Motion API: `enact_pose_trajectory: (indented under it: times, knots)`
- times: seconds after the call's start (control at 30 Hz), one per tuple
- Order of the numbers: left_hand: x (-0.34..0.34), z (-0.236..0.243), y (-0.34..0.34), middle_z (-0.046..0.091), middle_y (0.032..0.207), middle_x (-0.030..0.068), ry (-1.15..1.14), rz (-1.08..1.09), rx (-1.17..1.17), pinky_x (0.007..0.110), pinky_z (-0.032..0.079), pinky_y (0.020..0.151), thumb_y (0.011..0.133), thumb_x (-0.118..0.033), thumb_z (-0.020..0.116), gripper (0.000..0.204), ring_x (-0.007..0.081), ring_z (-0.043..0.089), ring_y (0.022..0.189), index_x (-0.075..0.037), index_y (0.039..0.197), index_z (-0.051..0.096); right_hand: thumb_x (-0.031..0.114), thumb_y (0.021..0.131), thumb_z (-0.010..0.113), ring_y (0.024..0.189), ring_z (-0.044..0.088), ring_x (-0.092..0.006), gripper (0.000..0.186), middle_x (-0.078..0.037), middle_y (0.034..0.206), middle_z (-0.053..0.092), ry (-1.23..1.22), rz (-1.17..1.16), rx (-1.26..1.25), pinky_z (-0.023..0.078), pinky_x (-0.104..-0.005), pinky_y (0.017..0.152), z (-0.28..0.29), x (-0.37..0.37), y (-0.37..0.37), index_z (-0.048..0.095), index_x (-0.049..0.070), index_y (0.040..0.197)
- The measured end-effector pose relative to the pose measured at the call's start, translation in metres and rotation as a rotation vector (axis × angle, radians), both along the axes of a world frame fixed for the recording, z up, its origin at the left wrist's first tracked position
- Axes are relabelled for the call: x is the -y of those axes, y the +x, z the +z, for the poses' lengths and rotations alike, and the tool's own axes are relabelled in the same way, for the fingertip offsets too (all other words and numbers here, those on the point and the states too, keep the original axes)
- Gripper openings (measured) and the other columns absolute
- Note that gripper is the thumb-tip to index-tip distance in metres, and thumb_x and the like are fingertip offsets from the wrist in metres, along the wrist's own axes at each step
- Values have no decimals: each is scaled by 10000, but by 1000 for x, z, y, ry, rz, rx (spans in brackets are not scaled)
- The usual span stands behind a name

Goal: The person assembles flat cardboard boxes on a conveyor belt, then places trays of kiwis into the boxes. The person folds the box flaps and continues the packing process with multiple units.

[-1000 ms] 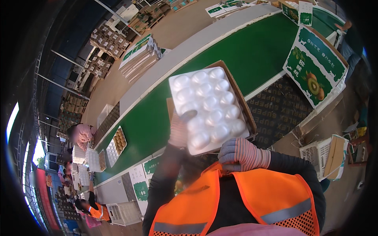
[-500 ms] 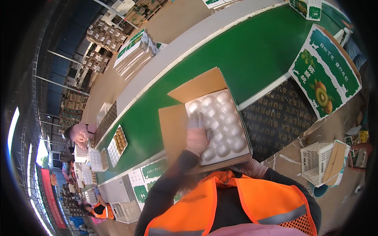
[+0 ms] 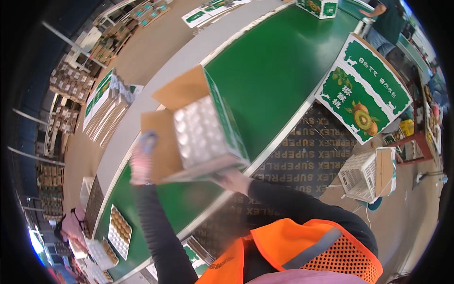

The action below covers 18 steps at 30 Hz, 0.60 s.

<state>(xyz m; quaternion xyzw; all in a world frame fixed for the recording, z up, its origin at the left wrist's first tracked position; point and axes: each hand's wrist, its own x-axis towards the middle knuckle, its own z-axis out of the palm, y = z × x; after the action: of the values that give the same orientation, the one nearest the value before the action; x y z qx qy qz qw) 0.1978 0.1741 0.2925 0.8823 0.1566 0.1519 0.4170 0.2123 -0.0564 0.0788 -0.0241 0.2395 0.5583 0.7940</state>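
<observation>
An open cardboard box (image 3: pixel 228 128) is over the green conveyor belt (image 3: pixel 265 61), tilted and blurred by motion. Inside it lies a white moulded tray (image 3: pixel 201 132) with rounded bumps; what is beneath the tray is hidden. My left hand (image 3: pixel 142 161), in a striped glove with grey fingertips, grips the box by its left flap (image 3: pixel 163 146). At the near right corner my right hand (image 3: pixel 234 181) holds the box's lower edge, its fingers partly hidden under it.
A printed green-and-white carton (image 3: pixel 364 92) stands at the right beside the dark patterned board (image 3: pixel 302 156). A white plastic crate (image 3: pixel 362 177) is on the floor. On the belt at left lies a tray of brown fruit (image 3: pixel 119 229). People (image 3: pixel 73 227) are at far left and far right.
The box has moved away from my body onto the belt side, leftward in view. My left hand has left the white tray and taken the box's flap.
</observation>
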Motion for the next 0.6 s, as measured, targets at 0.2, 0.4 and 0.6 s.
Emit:
enact_pose_trajectory:
  times: [0.2, 0.4, 0.6]
  knots:
    - [23, -1, -66, 607, 1041, 134, -169, 630, 412, 304, 474, 810, 912, -113, 484, 261, 211, 583, 909, 43, 1109, 553, 281, 891, 549, 893, 619, -208, 271, -88, 933, 660, -175, 159, 1634, 505, -311, 797, 103, -17, 81, 631, 65, 1033]
    - [85, -161, -198, 561, 1086, 181, 26, 655, -99, 350, 454, 856, 858, 17, 489, 436, 240, 559, 964, 27, 1285, 405, 250, 713, 682, 847, 587, -301, 334, -136, 897, 608, -2108, -65, 2221, 485, -399, 737, 222, 224, 231, 608, 71, 985]
    - [126, -194, -201, 547, 1178, 230, 94, 771, -475, 425, 427, 914, 807, -185, 604, 568, 397, 512, 1101, -8, 1305, 396, 192, 715, 697, 838, 622, -317, 398, -166, 937, 654, -2209, 200, 2153, 480, -380, 743, 206, 545, 351, 595, 30, 1064]
